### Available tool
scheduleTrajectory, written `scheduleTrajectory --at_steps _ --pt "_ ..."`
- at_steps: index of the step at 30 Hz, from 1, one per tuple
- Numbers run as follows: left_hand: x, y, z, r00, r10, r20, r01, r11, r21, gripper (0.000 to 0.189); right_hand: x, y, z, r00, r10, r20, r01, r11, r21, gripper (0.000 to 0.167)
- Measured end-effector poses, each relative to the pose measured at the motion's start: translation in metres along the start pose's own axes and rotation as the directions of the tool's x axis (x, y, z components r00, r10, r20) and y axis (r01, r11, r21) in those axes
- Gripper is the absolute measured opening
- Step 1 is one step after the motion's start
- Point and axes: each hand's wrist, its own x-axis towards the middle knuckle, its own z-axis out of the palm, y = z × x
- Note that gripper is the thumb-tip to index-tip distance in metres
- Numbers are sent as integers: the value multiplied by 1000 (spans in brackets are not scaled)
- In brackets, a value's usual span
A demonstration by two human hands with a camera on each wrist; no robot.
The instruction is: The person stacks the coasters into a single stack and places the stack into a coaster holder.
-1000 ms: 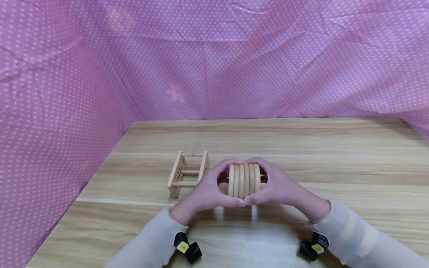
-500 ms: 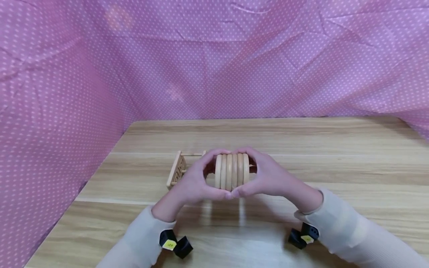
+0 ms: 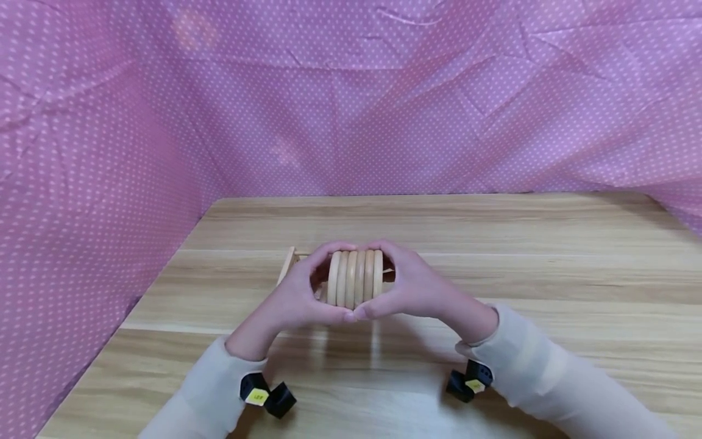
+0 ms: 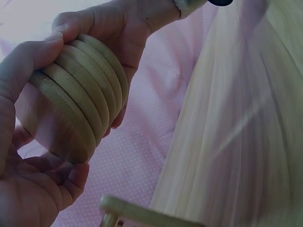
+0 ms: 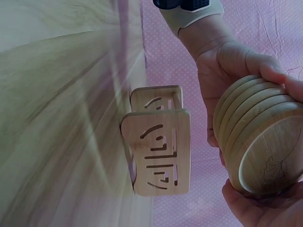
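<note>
Both hands grip a stack of several round wooden coasters [image 3: 355,279], held on edge with their faces to the sides. My left hand [image 3: 298,299] curls round the left end, my right hand [image 3: 414,286] round the right end, and the thumbs meet at the near side. A leaf-like engraving marks the outer face of one coaster [image 5: 270,156] in the right wrist view. Below the stack stands a wooden coaster rack [image 5: 158,151] with cut-out side panels. In the head view the left hand hides most of that rack [image 3: 287,265].
The wood-grain table [image 3: 493,244] reaches back to a pink dotted cloth [image 3: 351,122], which also hangs along the left side. Black wrist cameras sit on the left cuff [image 3: 258,390] and right cuff [image 3: 476,377].
Both hands have moved left together with the coaster stack, rising slightly at first. They now overlap the rack, which stood in full view a second ago and has stayed put.
</note>
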Motion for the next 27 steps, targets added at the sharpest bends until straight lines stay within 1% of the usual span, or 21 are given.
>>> scheduleTrajectory --at_steps 6,14,19,27 --pt "-5 -3 -10 1000 12 -13 -12 1000 19 81 9 -3 7 1000 -16 10 16 1000 3 81" --pt "-11 -4 -23 1000 17 -15 -16 999 29 81 18 -9 17 1000 -6 0 6 1000 -2 85" --pt "-11 -8 -33 999 52 3 -52 998 37 81 23 -12 22 1000 -10 -22 10 1000 -22 82" --pt "-11 -15 -49 992 121 26 -120 993 -19 81 34 -19 31 999 1 -35 -2 999 -40 84"
